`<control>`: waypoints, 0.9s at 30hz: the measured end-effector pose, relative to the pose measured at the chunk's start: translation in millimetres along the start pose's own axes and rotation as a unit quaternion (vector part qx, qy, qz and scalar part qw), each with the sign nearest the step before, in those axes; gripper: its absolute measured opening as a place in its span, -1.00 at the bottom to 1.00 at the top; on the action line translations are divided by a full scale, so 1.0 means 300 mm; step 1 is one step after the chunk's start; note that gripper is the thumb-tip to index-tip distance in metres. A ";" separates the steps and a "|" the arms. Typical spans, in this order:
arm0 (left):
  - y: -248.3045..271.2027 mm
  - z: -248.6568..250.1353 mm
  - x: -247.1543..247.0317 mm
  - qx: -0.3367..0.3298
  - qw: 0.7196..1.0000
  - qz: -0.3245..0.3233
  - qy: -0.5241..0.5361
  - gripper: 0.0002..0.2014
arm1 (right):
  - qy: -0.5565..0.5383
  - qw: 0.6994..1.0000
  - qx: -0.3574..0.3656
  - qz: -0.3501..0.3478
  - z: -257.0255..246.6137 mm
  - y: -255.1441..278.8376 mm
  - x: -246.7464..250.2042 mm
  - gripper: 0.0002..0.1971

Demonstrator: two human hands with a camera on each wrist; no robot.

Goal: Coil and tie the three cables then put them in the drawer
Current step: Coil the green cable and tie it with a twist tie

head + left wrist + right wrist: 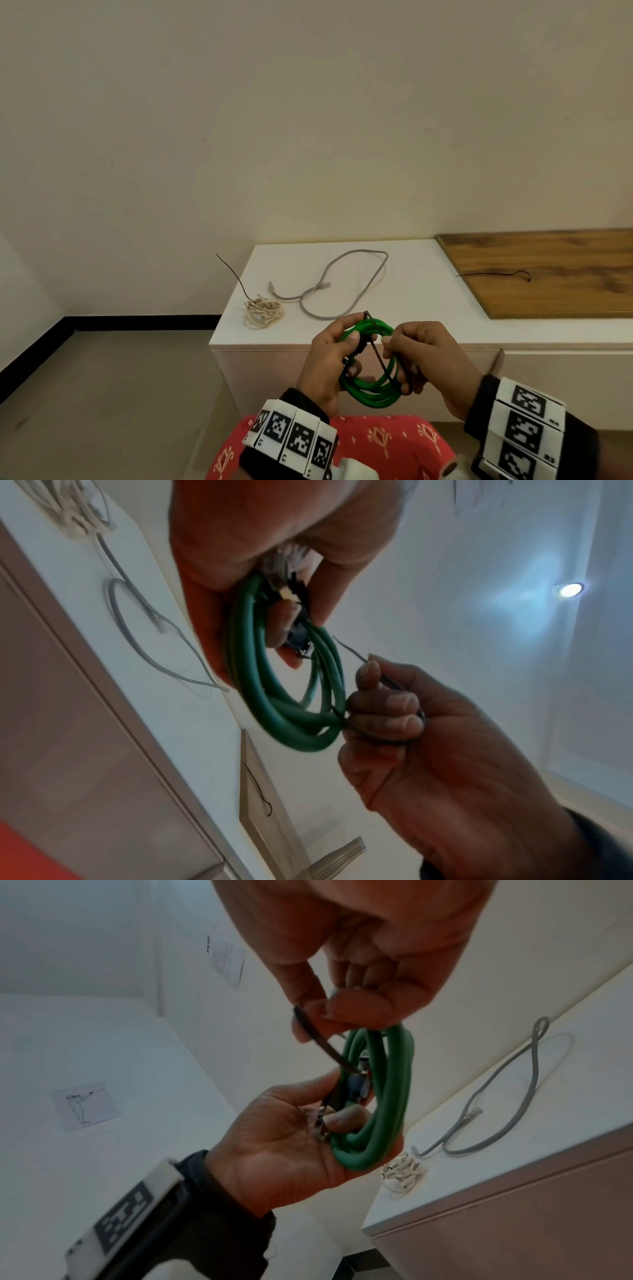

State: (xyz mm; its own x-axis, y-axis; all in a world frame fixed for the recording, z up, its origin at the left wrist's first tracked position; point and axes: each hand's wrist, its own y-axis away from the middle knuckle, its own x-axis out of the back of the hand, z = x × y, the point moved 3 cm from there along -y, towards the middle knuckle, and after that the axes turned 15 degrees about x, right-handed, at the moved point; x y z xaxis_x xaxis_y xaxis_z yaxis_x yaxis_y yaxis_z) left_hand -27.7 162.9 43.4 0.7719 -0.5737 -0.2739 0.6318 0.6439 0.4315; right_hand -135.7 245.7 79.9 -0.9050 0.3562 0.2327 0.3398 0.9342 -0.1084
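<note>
White bench [404,301] carrying loose grey cable [346,284], tied cream cable [263,310], spare tie lying on wooden board [548,270], left hand [330,359] gripping green cable coil [373,387], right hand [424,356] pinching black zip tie [378,353].

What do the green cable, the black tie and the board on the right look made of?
Green cable: looks like matte rubber or plastic jacket, thick and smoothly bent.
Black tie: thin, flat, probably plastic; strip holds a stiff line.
Board: wood or wood-look laminate, brown with visible grain.

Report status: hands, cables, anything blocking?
Left hand grips coiled green cable; right hand pinches thin black zip tie looped round it. Cream cable bundle tied, grey cable uncoiled. Nothing blocking.
</note>
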 end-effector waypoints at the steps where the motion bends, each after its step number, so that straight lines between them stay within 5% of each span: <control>1: 0.000 0.000 0.001 0.000 1.000 0.000 -0.001 -0.68 | 0.000 1.000 -0.002 -0.001 -0.001 0.000 0.000 -0.72; 27: 0.007 -0.006 -0.006 -0.005 1.000 0.006 -0.015 -0.69 | -0.007 1.000 -0.019 0.004 0.003 -0.005 0.005 -0.69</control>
State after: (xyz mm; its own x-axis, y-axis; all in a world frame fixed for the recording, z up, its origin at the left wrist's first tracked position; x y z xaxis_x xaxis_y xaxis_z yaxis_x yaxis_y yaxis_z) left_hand -27.6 166.3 43.2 0.7768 -0.5812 -0.2426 0.6236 0.6557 0.4258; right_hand -137.8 244.8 79.7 -0.9056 0.3634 0.2188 0.3560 0.9316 -0.0735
